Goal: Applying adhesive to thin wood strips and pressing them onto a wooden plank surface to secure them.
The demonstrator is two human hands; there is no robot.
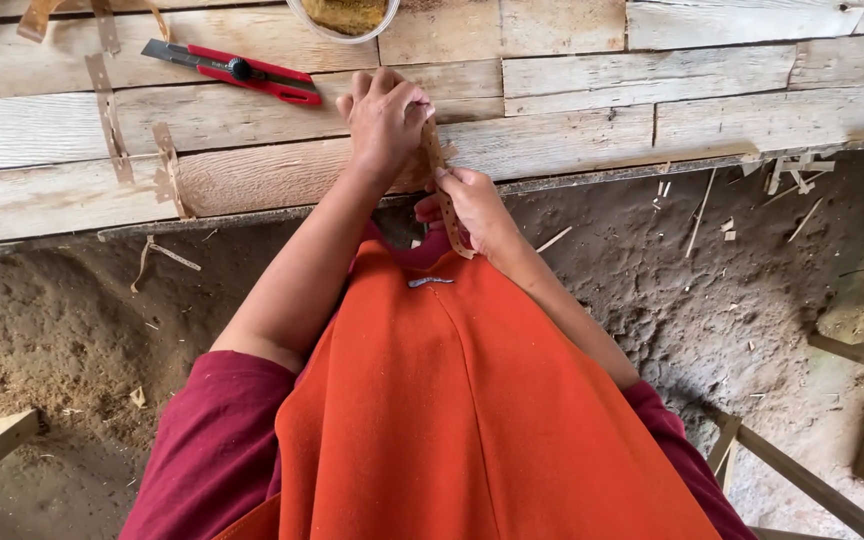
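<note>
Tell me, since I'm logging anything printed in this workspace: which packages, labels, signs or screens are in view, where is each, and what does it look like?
No signs, screens or printed packages show.
Small tag: on the chest of the orange apron, a narrow grey strip; too small to make out.
Container: top edge of the plank table, round, clear-rimmed, holding brownish material, no label visible.
</note>
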